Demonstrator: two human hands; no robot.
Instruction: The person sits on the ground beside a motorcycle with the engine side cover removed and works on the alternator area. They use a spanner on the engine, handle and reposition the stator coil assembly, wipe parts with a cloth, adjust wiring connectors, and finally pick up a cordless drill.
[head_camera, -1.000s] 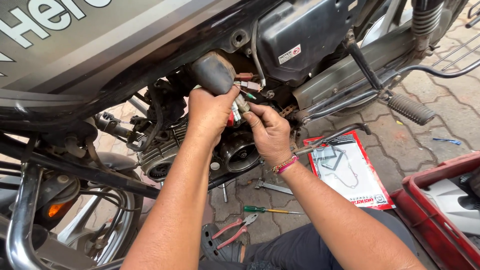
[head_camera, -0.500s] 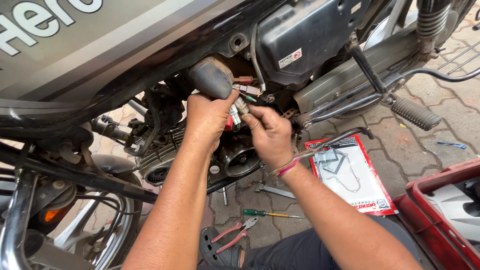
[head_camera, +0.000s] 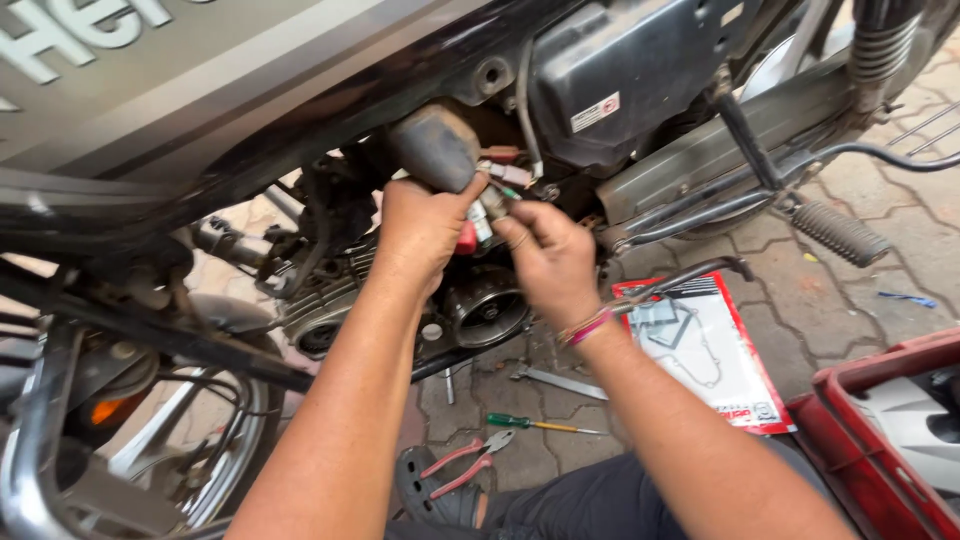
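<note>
I'm at an open-air roadside repair spot: a dark grey motorcycle with its engine exposed (head_camera: 480, 300) stands on interlocking paving bricks (head_camera: 850, 300), where red-handled pliers (head_camera: 465, 462) and a green-handled screwdriver (head_camera: 530, 423) lie loose.

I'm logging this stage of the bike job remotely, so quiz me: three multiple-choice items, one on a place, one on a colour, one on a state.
1. The green-handled screwdriver lies: A on the paving below the engine; B in the red crate; C on the footrest.
2. The pliers' handles are: A blue; B red; C yellow.
3. The round engine opening is: A covered; B taped; C uncovered.

Answers: 1 A, it rests on the pavers; 2 B, both grips are red; 3 C, inner parts show while left hand and right hand grip wire connectors.
</note>
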